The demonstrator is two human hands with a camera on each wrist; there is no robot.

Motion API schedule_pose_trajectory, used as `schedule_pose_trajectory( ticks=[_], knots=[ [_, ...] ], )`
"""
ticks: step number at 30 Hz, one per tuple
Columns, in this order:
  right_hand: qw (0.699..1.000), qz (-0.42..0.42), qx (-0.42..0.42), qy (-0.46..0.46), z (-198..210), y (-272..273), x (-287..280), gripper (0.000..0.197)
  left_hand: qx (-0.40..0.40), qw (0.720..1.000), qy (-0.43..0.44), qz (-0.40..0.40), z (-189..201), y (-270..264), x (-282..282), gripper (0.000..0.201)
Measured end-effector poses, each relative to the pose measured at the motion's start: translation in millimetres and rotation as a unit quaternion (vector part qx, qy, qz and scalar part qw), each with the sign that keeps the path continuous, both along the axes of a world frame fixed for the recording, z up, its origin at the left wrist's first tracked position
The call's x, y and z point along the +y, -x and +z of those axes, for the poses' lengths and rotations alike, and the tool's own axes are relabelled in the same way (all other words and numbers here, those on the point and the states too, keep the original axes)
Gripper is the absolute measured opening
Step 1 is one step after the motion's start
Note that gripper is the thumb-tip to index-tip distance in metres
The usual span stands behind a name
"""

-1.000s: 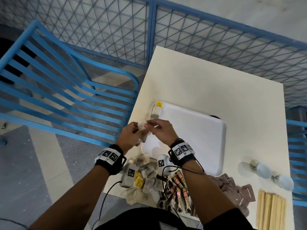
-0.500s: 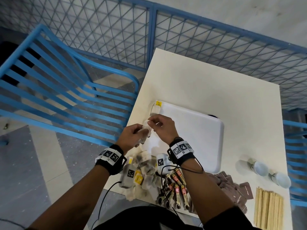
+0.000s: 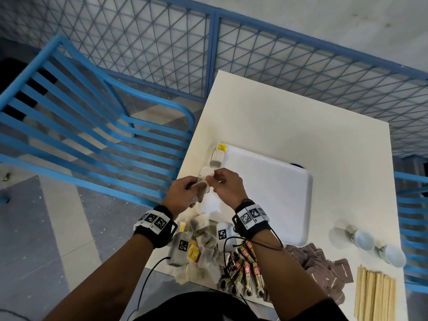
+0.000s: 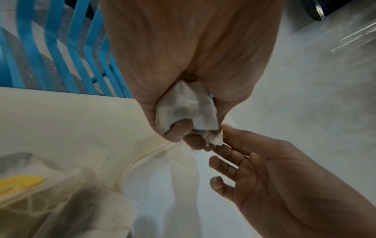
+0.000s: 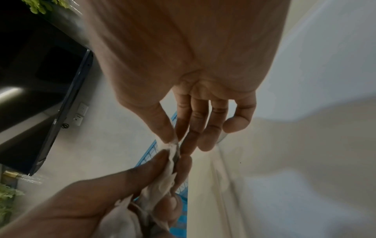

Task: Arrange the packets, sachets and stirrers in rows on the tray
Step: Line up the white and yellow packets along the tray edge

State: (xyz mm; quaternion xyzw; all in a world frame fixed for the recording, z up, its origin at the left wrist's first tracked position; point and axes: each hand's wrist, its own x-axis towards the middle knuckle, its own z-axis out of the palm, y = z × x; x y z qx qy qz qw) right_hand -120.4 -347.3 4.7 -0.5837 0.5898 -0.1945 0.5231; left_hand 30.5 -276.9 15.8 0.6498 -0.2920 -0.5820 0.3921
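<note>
The white tray (image 3: pixel 266 193) lies mid-table. One tea bag (image 3: pixel 216 157) with a yellow tag lies on its far left corner. Just in front of it, my left hand (image 3: pixel 199 184) grips a bunch of tea bags (image 4: pixel 185 106) over the tray's left edge. My right hand (image 3: pixel 212 178) pinches the corner of one tea bag (image 4: pixel 215 140) from that bunch between thumb and forefinger; its other fingers are spread. The right wrist view shows the same pinch (image 5: pixel 171 146) on the bag's edge, with the left hand's bunch (image 5: pixel 158 185) below it.
Along the table's near edge lie a heap of tea bags (image 3: pixel 203 249), coffee stick sachets (image 3: pixel 245 267), brown packets (image 3: pixel 324 267) and wooden stirrers (image 3: pixel 372 295). Two small white cups (image 3: pixel 363 238) lie at the right. A blue chair (image 3: pixel 92 135) stands left of the table.
Both hands have drifted a little farther along the tray's left edge, toward the tea bag lying there. The right hand keeps its pinch on the bag from the bunch.
</note>
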Motion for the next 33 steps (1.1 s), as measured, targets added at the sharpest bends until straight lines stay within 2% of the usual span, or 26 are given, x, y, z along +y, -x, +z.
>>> schedule_pose_trajectory(
  ticks=[5, 9, 15, 23, 33],
  knots=[
    [1.0, -0.003, 0.0, 0.025, -2, 2, -7, 0.005, 0.012, 1.0, -0.012, 0.002, -7, -2, -1, 0.016],
    [0.994, -0.015, 0.075, 0.08, -10, 9, -23, 0.005, -0.015, 0.999, -0.043, 0.002, -17, -10, 0, 0.016],
    [0.989, -0.005, 0.141, 0.036, -31, 6, -36, 0.013, -0.013, 0.997, -0.077, 0.019, -28, -18, -5, 0.014],
    [0.988, -0.075, 0.135, 0.02, -35, -6, -46, 0.008, -0.016, 0.997, -0.062, 0.038, -29, -20, -10, 0.014],
    [0.985, -0.142, 0.1, 0.001, -35, -4, -46, 0.016, -0.026, 0.997, -0.051, 0.042, -34, -19, -12, 0.004]
  ],
)
